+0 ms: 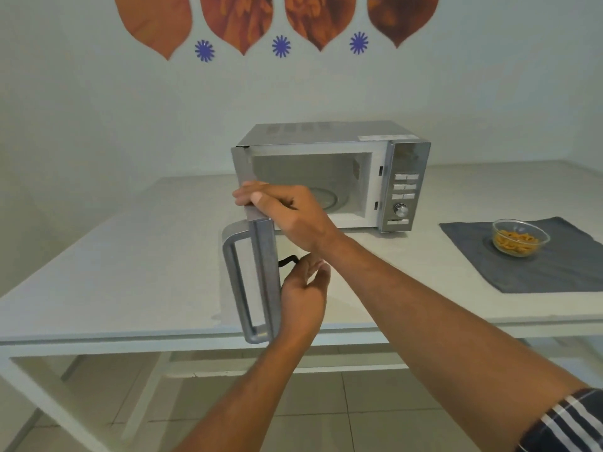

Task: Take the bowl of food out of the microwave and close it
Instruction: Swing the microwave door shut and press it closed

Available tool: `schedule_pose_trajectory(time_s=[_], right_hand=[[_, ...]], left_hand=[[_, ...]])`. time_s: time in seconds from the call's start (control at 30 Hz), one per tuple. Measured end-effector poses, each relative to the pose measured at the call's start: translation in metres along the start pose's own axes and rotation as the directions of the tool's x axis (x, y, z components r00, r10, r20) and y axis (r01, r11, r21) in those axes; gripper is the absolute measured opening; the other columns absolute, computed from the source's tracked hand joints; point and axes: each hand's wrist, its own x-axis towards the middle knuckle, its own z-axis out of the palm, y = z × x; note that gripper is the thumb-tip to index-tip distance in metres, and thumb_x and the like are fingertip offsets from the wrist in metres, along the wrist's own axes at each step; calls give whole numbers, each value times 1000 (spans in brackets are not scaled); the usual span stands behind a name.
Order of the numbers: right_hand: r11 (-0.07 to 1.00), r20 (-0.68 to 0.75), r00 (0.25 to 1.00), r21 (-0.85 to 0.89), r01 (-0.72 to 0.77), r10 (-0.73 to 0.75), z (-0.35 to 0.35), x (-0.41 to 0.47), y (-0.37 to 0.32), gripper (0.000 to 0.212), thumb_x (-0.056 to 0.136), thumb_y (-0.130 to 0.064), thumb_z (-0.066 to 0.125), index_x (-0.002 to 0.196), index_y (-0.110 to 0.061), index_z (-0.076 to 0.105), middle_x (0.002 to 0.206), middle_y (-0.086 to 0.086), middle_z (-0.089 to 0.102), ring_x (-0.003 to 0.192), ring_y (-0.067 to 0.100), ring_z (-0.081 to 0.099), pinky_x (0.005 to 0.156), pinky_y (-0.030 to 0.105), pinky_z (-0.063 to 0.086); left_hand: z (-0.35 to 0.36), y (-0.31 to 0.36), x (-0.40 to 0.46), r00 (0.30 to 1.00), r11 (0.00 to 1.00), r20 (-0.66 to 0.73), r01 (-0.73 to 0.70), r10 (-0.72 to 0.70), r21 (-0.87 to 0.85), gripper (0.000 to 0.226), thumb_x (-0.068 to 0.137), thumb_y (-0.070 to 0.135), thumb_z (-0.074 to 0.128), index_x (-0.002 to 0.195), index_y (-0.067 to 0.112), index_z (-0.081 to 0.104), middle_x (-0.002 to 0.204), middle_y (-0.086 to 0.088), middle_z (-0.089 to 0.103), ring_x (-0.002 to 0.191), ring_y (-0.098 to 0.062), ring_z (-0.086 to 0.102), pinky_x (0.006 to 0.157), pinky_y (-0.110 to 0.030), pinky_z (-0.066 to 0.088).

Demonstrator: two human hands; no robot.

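Observation:
The silver microwave (329,135) stands on the white table with its door (265,256) swung out toward me, edge on. Its cavity holds only the glass turntable (328,199). My right hand (287,213) grips the door's top edge, fingers curled over it. Lower down, my left hand (305,288) sits against the door's inner side with fingers apart, holding nothing. The door handle (235,282) is on the outer side, free of both hands. A glass bowl of orange food (519,238) rests on a grey mat (561,272) to the right of the microwave.
The white table (130,272) runs left and right along a pale wall with leaf-shaped decorations. The control panel (404,194) with buttons and a dial is on the microwave's right. Tiled floor (326,419) shows below the table's front edge.

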Motion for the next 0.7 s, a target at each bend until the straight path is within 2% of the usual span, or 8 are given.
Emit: schedule_pose_trajectory(time_s=[0.17,0.27,0.4,0.47,0.53,0.63,0.7], right_hand=[[1000,-51,999,20,-15,16,-42,-16,8,30,99,-15,50,113,-3,74,130,6,68,134,10,51,117,35,36],[999,-111,993,11,-35,36,-66,-22,16,29,99,-15,51,112,-5,75,129,4,69,131,9,54,113,30,39],[998,-218,975,39,-45,53,-93,-27,26,27,97,-12,53,108,-3,76,124,5,71,123,11,60,108,25,44],[997,-276,959,42,-62,71,-107,-29,31,27,97,-13,54,108,-6,77,122,3,72,121,9,62,106,24,44],[995,-346,934,64,-76,93,-118,-32,37,27,96,-16,55,110,-8,76,120,1,73,118,9,63,105,27,45],[991,-454,881,64,-118,134,-132,-37,49,29,96,-20,56,118,-12,73,119,-1,73,113,8,64,98,27,51],[986,-517,840,97,-132,163,-140,-42,58,29,96,-23,56,120,-16,72,120,-2,72,114,12,64,102,37,52]], left_hand=[[34,1,-6,993,998,118,9,-16,62,25,96,17,58,119,21,67,119,7,72,117,-8,63,110,-39,46],[47,1,-6,991,998,132,1,-8,56,20,96,17,59,108,30,69,114,7,74,113,-10,66,106,-41,49],[56,2,-7,991,998,120,-60,60,-4,19,98,11,56,104,16,73,100,-3,78,100,-15,73,99,-37,55],[59,3,-6,990,995,106,-94,96,-27,19,99,11,55,103,15,73,95,-3,79,93,-15,74,91,-31,58],[62,3,-2,986,992,112,-125,126,-13,20,99,13,53,102,19,72,93,-1,79,91,-14,74,85,-28,59],[69,4,5,981,990,130,-143,141,3,19,100,16,52,102,18,71,93,0,79,91,-14,74,85,-29,59],[75,5,10,978,987,135,-160,159,-3,18,100,18,52,102,14,70,91,-1,79,91,-16,75,86,-31,60]])
